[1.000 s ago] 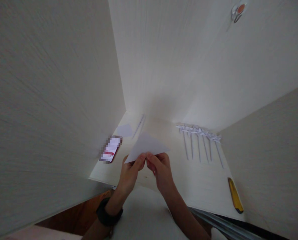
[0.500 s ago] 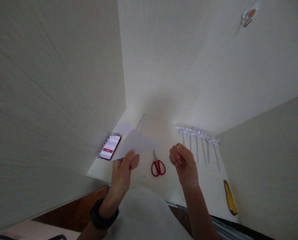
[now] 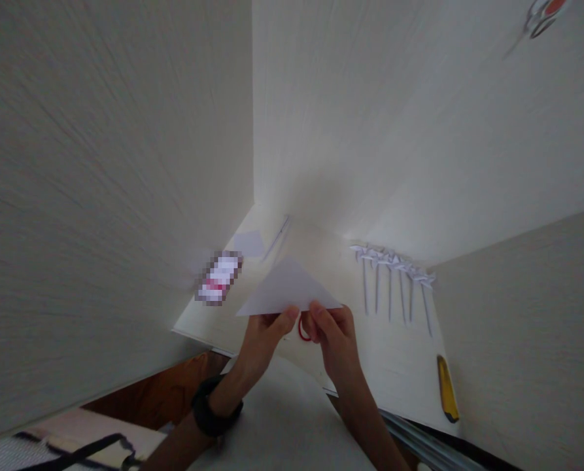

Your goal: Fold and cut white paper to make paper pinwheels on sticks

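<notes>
White paper triangle (image 3: 289,289), folded flat, is pinched along its bottom edge by the left hand (image 3: 265,333) and the right hand (image 3: 335,335), just above the desk (image 3: 394,366). Six finished paper pinwheels (image 3: 394,278) lie beyond the right hand. This one looks only just begun. Red scissors (image 3: 302,329) peek out between the hands.

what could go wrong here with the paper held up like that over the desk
Both hands, left hand and right hand, pinch only the bottom edge of the folded paper triangle, so it may flop or crease off-line. The red scissors lie almost hidden beneath the hands and paper; a lowered finger could catch them. The paper pinwheels lie close to the right, and a sweeping wrist might knock them out of their row.
</notes>
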A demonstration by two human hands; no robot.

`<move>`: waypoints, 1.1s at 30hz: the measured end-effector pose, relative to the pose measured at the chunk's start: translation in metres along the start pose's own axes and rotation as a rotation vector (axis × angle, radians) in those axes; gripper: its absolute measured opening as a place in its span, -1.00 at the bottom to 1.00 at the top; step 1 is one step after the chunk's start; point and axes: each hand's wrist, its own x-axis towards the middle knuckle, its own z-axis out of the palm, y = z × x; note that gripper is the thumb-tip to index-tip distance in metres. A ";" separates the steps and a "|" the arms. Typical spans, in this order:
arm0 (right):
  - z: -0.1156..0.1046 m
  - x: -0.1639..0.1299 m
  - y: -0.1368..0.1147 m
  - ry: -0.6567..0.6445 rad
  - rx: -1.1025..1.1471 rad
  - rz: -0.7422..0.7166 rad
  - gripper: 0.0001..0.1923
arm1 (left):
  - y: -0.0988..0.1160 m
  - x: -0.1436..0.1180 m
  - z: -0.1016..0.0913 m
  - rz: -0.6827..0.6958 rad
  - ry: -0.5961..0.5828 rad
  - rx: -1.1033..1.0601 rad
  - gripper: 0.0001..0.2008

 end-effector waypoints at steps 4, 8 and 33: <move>0.006 -0.003 0.002 0.008 -0.014 -0.010 -0.45 | 0.000 -0.002 0.001 -0.011 -0.114 0.056 -0.75; 0.007 -0.005 0.002 0.043 0.061 0.017 -0.49 | 0.001 -0.002 0.002 0.025 -0.025 -0.085 -0.74; -0.022 -0.006 -0.008 0.240 0.194 -0.114 -0.45 | 0.026 0.010 -0.017 0.324 0.132 -0.438 -0.64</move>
